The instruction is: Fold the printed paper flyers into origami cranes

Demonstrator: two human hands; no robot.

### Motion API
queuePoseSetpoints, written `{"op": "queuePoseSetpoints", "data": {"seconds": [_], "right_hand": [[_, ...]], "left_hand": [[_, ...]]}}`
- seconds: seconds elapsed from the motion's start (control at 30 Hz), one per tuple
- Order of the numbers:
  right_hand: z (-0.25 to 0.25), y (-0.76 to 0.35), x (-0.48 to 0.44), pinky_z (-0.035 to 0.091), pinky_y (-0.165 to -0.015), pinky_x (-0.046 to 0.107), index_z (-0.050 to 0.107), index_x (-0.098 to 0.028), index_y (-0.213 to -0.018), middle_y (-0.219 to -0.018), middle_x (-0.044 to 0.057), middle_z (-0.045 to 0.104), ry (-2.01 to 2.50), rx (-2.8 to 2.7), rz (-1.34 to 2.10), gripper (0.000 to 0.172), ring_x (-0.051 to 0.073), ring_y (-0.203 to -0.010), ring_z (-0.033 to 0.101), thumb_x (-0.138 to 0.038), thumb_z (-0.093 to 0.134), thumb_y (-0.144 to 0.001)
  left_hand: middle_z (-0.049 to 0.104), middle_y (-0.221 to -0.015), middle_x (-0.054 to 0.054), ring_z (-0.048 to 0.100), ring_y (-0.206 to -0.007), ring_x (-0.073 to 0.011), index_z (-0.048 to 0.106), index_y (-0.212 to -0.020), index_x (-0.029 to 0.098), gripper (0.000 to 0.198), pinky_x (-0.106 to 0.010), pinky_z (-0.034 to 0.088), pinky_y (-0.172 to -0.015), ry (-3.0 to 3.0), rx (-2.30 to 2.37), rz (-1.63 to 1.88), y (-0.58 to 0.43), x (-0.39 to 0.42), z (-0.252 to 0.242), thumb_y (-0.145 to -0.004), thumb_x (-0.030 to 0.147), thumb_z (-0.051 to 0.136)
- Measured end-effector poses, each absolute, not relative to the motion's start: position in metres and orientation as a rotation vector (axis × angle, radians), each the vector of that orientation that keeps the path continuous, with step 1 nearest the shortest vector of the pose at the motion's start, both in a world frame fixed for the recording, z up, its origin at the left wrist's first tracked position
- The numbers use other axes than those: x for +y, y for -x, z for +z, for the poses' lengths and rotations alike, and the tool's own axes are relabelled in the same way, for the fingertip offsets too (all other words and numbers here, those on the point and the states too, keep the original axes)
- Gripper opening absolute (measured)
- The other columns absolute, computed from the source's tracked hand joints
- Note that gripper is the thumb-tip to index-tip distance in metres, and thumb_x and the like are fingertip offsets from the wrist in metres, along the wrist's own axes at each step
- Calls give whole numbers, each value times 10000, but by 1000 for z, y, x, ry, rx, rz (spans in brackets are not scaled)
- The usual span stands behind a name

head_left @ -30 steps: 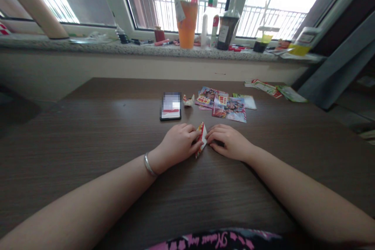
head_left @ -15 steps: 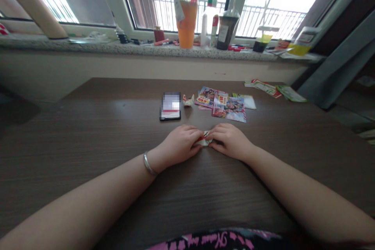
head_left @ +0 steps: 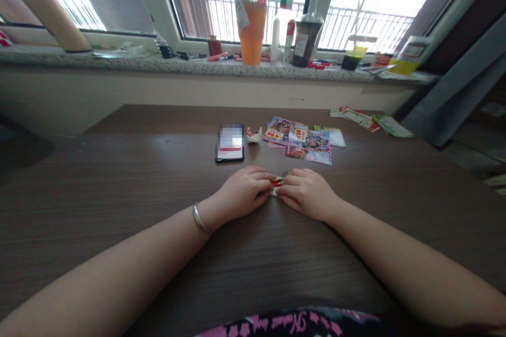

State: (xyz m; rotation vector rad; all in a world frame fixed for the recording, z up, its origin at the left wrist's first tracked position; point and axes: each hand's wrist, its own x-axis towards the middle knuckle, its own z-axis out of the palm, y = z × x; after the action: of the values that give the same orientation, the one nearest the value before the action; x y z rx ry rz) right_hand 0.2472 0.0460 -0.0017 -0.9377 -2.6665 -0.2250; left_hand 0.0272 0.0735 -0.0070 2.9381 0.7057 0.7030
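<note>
The dark wood table (head_left: 118, 179) fills most of the view and serves as the hard backing for the work at its near middle. Behind it the stone window sill (head_left: 118, 66) carries an orange drink cup (head_left: 252, 26) and a dark drink cup (head_left: 306, 37), apparently parked there to stay off the working surface. The loose printed leaflets (head_left: 308, 145) lie fanned just beyond the hands, near enough to reach. The phone (head_left: 230, 143) lies flat and face up to their left, its screen lit, likely so it can be read at a glance. A crumpled scrap (head_left: 254, 135) sits between phone and leaflets. The left hand (head_left: 241, 195) and right hand (head_left: 306, 195) meet knuckle to knuckle, both palms down with wrists low on the wood, forearms angled in from the 2 sides, a bracelet (head_left: 200, 219) on the left wrist. Between the fingertips lies a small folded paper (head_left: 276, 184), mostly hidden. Both hands close on it, fingers curled and pinching it against the table, which seems to keep its layers tight and flat.
</note>
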Motion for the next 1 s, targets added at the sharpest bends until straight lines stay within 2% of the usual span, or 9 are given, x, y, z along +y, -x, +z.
{"op": "queuePoseSetpoints", "data": {"seconds": [0.1,0.2,0.3,0.57,0.77,1.0], "right_hand": [[-3,-246,46,422,-749,324,704,-211,-914,-872,63,688,949,-2648,-164,217,197,-823,566,-272,497,-929],[-3,-244,46,430,-729,307,699,-212,-888,-853,54,683,1031,-2610,-130,205,190,-818,577,-250,500,-913],[-3,-242,45,431,-710,301,691,-210,-864,-844,52,678,1094,-2589,-109,179,187,-811,584,-245,518,-897],[-6,-243,46,440,-735,295,674,-205,-873,-865,57,668,1103,-2561,-5,172,185,-833,584,-250,513,-916],[-8,-242,50,445,-739,289,670,-195,-880,-846,50,664,1053,-2532,161,143,177,-805,593,-234,535,-905],[-7,-242,49,421,-682,260,644,-194,-808,-758,19,629,1083,-2450,299,68,148,-713,568,-210,597,-853]], "left_hand": [[673,-1115,-55,601,-1007,-196,696,-992,214,169,-371,472,-908,-2988,767,693,-27,73,-7,-902,223,554],[663,-962,-62,586,-860,-188,697,-935,203,194,-333,479,-771,-3071,853,608,-28,70,-3,-930,268,514],[637,-840,-57,563,-778,-179,669,-863,169,207,-307,466,-708,-3142,864,483,-31,66,1,-936,228,485],[617,-853,-51,583,-781,-167,616,-887,159,115,-293,488,-728,-3097,933,437,-33,62,0,-901,166,502],[604,-859,-51,570,-781,-175,612,-919,160,112,-300,485,-724,-2971,952,474,-34,59,-2,-907,230,526],[606,-817,-38,589,-768,-168,634,-837,169,173,-277,471,-688,-2805,1048,439,-34,62,-2,-918,286,535]]}}
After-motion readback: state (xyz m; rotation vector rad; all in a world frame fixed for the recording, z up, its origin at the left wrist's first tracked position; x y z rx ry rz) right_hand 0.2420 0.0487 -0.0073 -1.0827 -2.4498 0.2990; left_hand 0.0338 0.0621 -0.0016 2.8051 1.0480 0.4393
